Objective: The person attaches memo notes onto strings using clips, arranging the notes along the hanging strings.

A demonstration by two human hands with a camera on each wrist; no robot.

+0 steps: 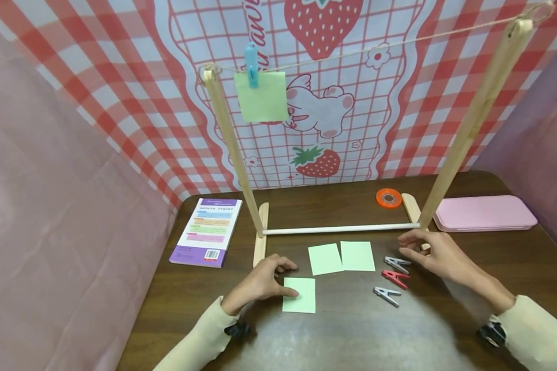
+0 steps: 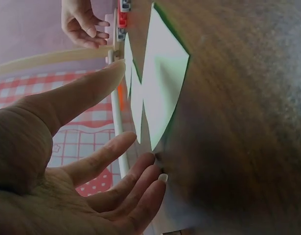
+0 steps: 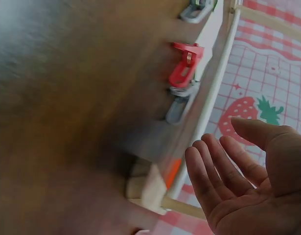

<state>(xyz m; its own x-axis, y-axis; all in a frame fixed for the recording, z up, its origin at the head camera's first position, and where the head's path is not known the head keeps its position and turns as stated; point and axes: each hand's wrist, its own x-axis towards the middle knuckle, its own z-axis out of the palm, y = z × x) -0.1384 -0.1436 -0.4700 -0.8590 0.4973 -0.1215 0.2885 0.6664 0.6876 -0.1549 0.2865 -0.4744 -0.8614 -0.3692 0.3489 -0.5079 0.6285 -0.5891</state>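
Note:
My left hand (image 1: 264,278) hovers by the nearest pale green paper square (image 1: 305,301), thumb over it and fingers loosely bent; the left wrist view shows nothing in its grasp. Two more green squares (image 1: 325,259) (image 1: 357,256) lie just behind. My right hand (image 1: 438,255), its fingers relaxed and holding nothing, is above the table beside a grey clothespin (image 1: 397,264). Near that lie a red clothespin (image 1: 395,279) and another grey clothespin (image 1: 387,296). A blue clothespin (image 1: 251,67) clips a green square (image 1: 262,98) to the string (image 1: 353,53).
A wooden frame, with a left post (image 1: 234,149), a right post (image 1: 478,121) and a white crossbar (image 1: 341,229), stands across the table (image 1: 334,335). At the left lies a book (image 1: 207,232). An orange tape roll (image 1: 389,198) and a pink case (image 1: 485,212) are at the back right.

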